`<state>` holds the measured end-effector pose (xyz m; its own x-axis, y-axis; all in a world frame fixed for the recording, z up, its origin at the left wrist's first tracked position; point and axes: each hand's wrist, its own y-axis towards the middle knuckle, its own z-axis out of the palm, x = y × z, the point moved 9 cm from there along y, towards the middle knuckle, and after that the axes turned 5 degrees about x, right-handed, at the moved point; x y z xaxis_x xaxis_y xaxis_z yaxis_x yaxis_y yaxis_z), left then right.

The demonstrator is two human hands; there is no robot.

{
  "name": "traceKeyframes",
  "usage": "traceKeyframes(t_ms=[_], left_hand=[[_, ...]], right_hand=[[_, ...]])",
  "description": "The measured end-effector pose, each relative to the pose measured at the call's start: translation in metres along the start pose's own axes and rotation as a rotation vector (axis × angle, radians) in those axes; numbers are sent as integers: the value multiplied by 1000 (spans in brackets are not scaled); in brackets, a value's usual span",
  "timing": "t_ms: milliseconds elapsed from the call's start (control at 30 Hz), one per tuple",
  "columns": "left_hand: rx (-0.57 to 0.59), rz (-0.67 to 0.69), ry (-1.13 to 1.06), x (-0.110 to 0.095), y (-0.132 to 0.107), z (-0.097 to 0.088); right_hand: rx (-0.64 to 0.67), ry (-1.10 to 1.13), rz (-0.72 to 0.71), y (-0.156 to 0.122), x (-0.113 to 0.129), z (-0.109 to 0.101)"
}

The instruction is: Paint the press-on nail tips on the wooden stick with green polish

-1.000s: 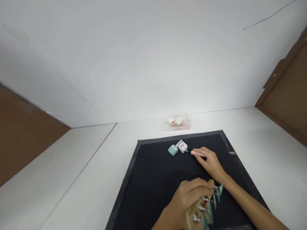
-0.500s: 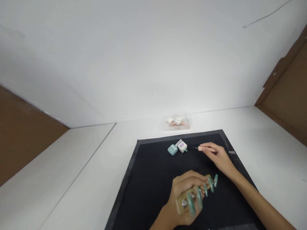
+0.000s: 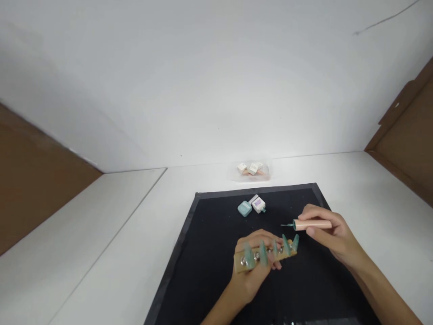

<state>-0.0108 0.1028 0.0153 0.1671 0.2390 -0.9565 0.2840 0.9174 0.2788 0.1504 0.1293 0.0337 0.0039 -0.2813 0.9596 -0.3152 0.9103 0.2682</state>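
My left hand (image 3: pixel 252 275) is closed around a wooden nail stand (image 3: pixel 238 263) above the black mat. Several long green false nails (image 3: pixel 263 253) stand up from it on silvery round mounts. In my right hand (image 3: pixel 338 234) a pink-handled nail polish brush (image 3: pixel 313 225) is gripped between thumb and fingers, its green-coated bristles pointing left. The brush tip hovers above and slightly apart from the nails at the stand's right end. Beyond the hands lie a white polish bottle (image 3: pixel 259 204) with a purple mark and green at its neck, and a teal square piece (image 3: pixel 245 208).
A clear plastic tray (image 3: pixel 250 179) with several white bottles and pink parts stands behind the mat. The black mat (image 3: pixel 209 225) lies on a white table (image 3: pixel 135 234). A white wall rises at the back, with brown panels (image 3: pixel 37 180) at both sides.
My left hand has turned the nail stand so the false nails point upward and moved it slightly left. My right hand has brought the brush nearer, lower and to the right.
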Motion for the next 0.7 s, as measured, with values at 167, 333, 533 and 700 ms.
traceKeyframes(t_ms=[167, 333, 533, 700], left_hand=[[42, -28, 4, 0, 0, 4], [80, 54, 63, -7, 1, 8], [95, 213, 221, -23, 3, 15], [93, 258, 208, -29, 3, 16]], right_hand=[[74, 79, -60, -1, 8, 8], [139, 204, -60, -2, 6, 17], [216, 168, -52, 1, 16, 27], [222, 147, -64, 3, 22, 30]])
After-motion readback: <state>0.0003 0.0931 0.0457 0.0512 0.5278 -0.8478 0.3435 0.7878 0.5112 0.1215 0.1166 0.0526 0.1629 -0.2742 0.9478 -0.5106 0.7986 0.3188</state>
